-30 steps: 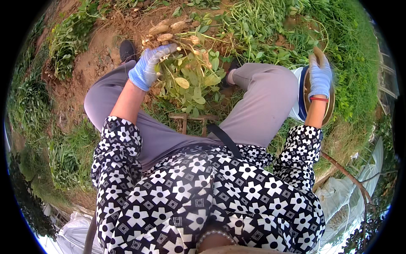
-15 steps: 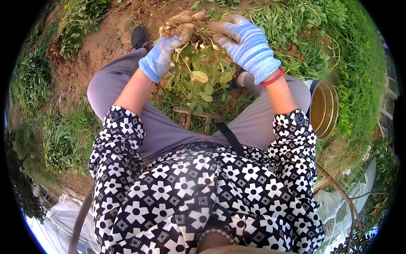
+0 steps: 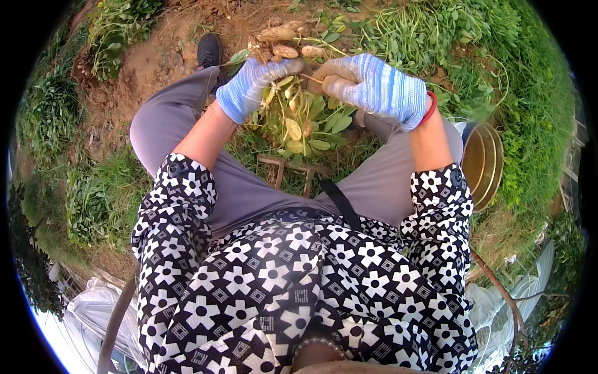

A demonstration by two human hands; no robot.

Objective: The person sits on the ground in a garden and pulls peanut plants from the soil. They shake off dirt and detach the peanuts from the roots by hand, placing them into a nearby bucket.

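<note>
My left hand [image 3: 258, 87], in a blue-and-white knit glove with soiled fingers, is closed around a peanut plant [image 3: 305, 124]. Its leaves hang down below the hand, while a cluster of tan peanut pods [image 3: 279, 32] with soil on them sticks out above the fingers. My right hand [image 3: 374, 87], gloved the same way, has its fingers bent together close beside the left fingertips. A thin stalk of the plant stretches between the two hands and reaches the right fingertips. The right palm is hidden.
A round gold-coloured metal container [image 3: 483, 167] stands beside my right knee. Pulled plants [image 3: 430, 37] lie on the ground ahead and to the right. Between my legs is a small wooden frame [image 3: 293, 167]. Bare soil [image 3: 156, 53] lies to the front left.
Both hands have come lower and closer together. The right hand has gone from spread over the pods to bent fingers beside the left hand. The plant has turned slightly, showing more pods above.
</note>
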